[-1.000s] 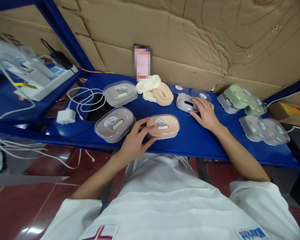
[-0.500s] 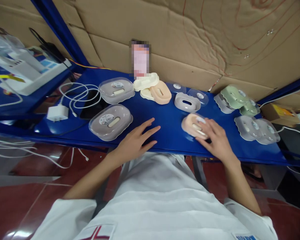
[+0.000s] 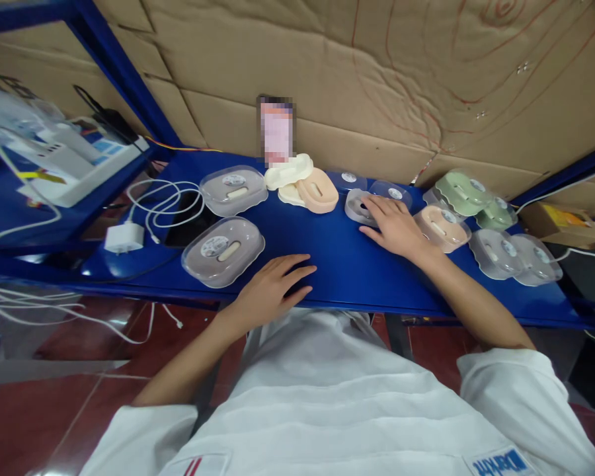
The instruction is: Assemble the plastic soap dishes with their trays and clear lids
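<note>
My left hand [image 3: 272, 287] lies flat and open on the blue shelf [image 3: 337, 258] near its front edge, holding nothing. My right hand [image 3: 394, 225] reaches to the back and rests with spread fingers on a grey soap box base [image 3: 356, 206]. Just right of that hand sits a peach soap box with a clear lid [image 3: 442, 227]. A grey lidded soap box [image 3: 223, 251] lies left of my left hand.
Another grey lidded box [image 3: 234, 190], cream and peach box parts [image 3: 307, 188], clear lids [image 3: 394, 192], green boxes [image 3: 469, 193] and clear boxes [image 3: 515, 254] line the shelf. A white charger with cable [image 3: 129, 235] and a dark phone [image 3: 191, 221] lie left. Cardboard backs the shelf.
My right hand left the peach lidded box at the right among the others and moved back left onto the grey base. My left hand stayed flat near the front edge.
</note>
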`<state>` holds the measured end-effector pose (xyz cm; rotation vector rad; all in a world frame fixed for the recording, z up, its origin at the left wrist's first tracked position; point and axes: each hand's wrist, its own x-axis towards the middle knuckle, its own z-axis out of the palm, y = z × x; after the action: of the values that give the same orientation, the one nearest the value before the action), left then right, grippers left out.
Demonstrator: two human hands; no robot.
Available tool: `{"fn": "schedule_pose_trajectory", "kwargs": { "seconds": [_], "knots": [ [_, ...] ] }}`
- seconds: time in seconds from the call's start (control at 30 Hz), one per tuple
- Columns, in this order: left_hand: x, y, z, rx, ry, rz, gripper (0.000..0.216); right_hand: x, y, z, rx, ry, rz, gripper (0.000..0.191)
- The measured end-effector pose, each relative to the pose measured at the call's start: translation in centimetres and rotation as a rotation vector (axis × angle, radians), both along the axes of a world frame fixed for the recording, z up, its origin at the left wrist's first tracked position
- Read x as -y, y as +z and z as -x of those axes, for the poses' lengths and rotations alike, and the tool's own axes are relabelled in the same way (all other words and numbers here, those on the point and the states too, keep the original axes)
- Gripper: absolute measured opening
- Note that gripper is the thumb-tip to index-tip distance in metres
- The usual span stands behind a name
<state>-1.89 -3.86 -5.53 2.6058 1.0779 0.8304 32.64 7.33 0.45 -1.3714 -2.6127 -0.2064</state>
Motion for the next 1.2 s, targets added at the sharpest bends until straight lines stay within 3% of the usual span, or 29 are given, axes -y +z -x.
{"fn": "schedule_pose_trajectory", "kwargs": {
  "seconds": [0.2,0.37,0.47,0.6,0.7,0.77,0.83,0.93,1.07,1.2],
  "knots": [
    [0.0,0.0,0.0,0.016,-0.010,0.023,0.036,-4.7,-0.9,7.1,-0.047,0.136,-0.008,0.076],
    [0.2,0.2,0.1,0.025,0.010,0.029,0.045,-5.5,-2.0,9.5,-0.076,0.119,0.059,0.049],
    [0.2,0.3,0.1,0.037,0.029,0.004,0.056,-3.0,-2.1,7.4,-0.139,0.156,0.053,0.045],
    [0.1,0.1,-0.1,0.073,0.033,-0.045,0.065,2.7,-1.8,3.4,-0.175,0.329,0.083,0.041],
    [-0.1,0.0,-0.3,0.059,0.045,-0.061,0.062,6.1,-1.3,1.5,-0.184,0.451,0.189,0.043],
    [-0.2,0.0,-0.3,0.030,0.036,-0.058,0.052,6.6,-1.1,1.3,-0.222,0.486,0.232,0.050],
    [-0.2,0.0,-0.3,0.006,0.017,-0.057,0.041,5.4,-1.2,1.7,-0.260,0.474,0.215,0.055],
    [-0.2,-0.3,-0.2,0.036,0.008,-0.066,0.035,1.1,-2.0,3.4,-0.278,0.424,0.156,0.058],
    [-0.2,-0.6,-0.2,0.182,0.123,-0.104,0.036,-5.4,-3.3,5.9,-0.233,0.424,0.164,0.058],
    [0.0,-0.2,-0.2,0.259,0.218,-0.126,0.038,-7.0,-3.6,6.5,-0.182,0.422,0.177,0.052]
  ]
}}
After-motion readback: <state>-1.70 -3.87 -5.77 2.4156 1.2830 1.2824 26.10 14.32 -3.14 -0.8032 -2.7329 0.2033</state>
